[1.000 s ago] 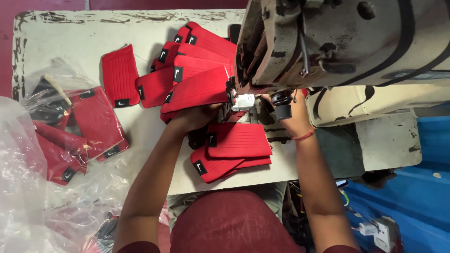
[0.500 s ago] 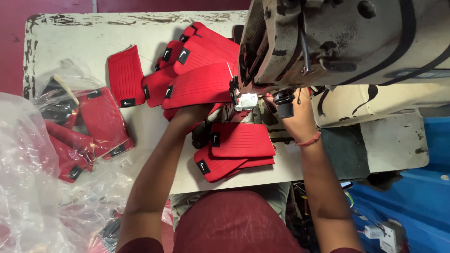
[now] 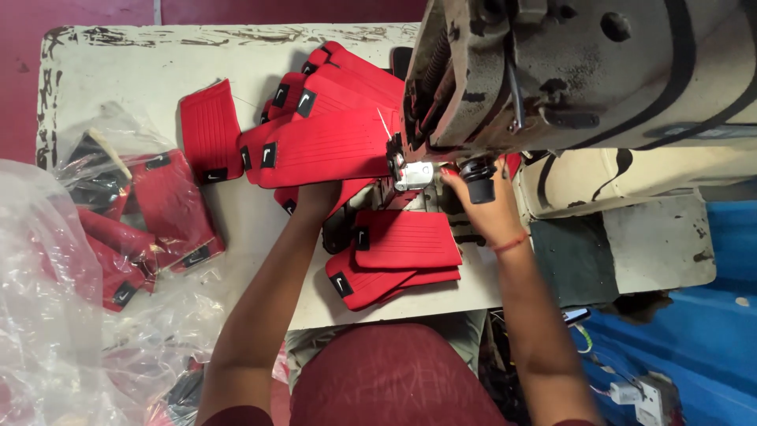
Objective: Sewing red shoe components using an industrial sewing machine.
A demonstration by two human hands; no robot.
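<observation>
A red padded fabric piece (image 3: 327,150) with a black tag lies flat on the worktop (image 3: 158,71), its right end under the head of the big grey sewing machine (image 3: 583,79), and the left hand (image 3: 319,197) presses down on its near edge with fingers curled over the cloth. The right hand (image 3: 481,209) sits just right of the needle area, fingers closed around a small black knob (image 3: 479,180). Near the hands lies a stack of finished red pieces (image 3: 394,256), more are fanned out at the far side (image 3: 347,75), one lies alone to the left (image 3: 209,130), and a clear plastic bag of them (image 3: 102,237) slumps at the far left.
</observation>
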